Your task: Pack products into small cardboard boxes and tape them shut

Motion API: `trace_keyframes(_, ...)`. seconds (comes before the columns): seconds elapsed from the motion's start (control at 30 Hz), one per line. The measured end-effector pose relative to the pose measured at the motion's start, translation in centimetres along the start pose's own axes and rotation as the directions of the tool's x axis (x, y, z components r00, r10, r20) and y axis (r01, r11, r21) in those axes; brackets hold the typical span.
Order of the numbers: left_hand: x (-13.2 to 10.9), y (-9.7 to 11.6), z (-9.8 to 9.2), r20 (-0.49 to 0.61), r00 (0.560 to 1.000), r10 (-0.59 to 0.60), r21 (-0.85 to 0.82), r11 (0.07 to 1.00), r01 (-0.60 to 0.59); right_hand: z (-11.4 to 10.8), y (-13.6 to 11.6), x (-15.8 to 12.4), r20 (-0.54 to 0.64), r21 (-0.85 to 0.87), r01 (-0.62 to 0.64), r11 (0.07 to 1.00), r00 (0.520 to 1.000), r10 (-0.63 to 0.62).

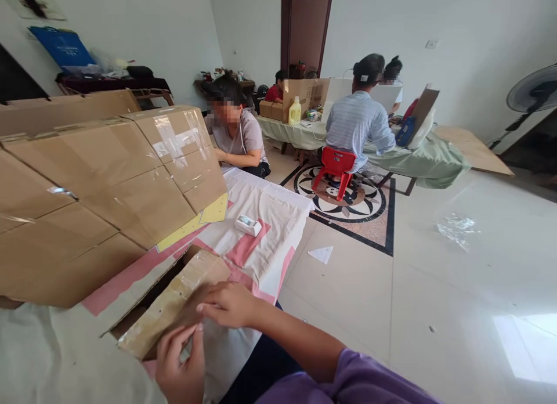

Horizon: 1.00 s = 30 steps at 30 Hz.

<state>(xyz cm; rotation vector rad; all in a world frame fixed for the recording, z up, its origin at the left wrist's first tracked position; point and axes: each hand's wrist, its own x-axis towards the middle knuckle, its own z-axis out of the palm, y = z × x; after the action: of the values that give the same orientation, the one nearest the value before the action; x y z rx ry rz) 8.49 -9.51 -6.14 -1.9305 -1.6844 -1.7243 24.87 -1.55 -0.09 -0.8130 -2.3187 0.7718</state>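
Observation:
An open cardboard box [183, 294] lies on a table covered with a white and pink cloth [270, 218], close to me. My right hand [226, 304] rests on the box's taped flap, fingers pressed flat and together. My left hand [180, 366] is below it at the flap's near edge, fingers curled against the cardboard. A large flattened cardboard sheet [100, 183] with clear tape leans over the table on the left, hiding the box's far side.
A small white device [248, 225] lies on the cloth. A person [237, 131] sits at the table's far end. Other people sit at a green-covered table [435, 157] with boxes and a yellow bottle [295, 111]. A red stool [335, 169], a fan [533, 93], and paper scrap [321, 253] on the tiled floor.

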Motion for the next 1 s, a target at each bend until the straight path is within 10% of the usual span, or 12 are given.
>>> trace_keyframes(0.13, 0.0, 0.9, -2.0, -0.134, 0.987, 0.088, 0.150, 0.986, -0.068, -0.2, 2.0, 1.2, -0.057, 0.017, -0.318, 0.948, 0.946, 0.318)
trace_keyframes(0.33, 0.5, 1.2, -4.6, -0.173, 0.945, -0.277, 0.083, 0.952, 0.294, -0.4, 8.4, 2.3, -0.349, -0.117, -0.560, 0.820, 0.796, 0.494)
trace_keyframes(0.6, 2.6, -3.5, -5.1, -0.124, 0.937, -0.327, -0.020, 0.945, 0.327, 4.0, 11.3, 1.8, -0.198, -0.521, -0.416, 0.746, 0.909, 0.368)
trace_keyframes(0.87, 6.5, -7.4, -4.6, -0.151, 0.977, -0.149, 0.165, 0.971, 0.174, 3.7, 11.1, 1.8, -0.044, -0.531, -0.220, 0.818, 0.972, 0.233)
trace_keyframes(1.0, 7.6, -8.5, -5.4, -0.112, 0.956, -0.272, 0.267, 0.918, 0.292, 3.6, 11.0, 1.8, -0.073, -0.492, -0.186, 0.850, 0.982, 0.173)
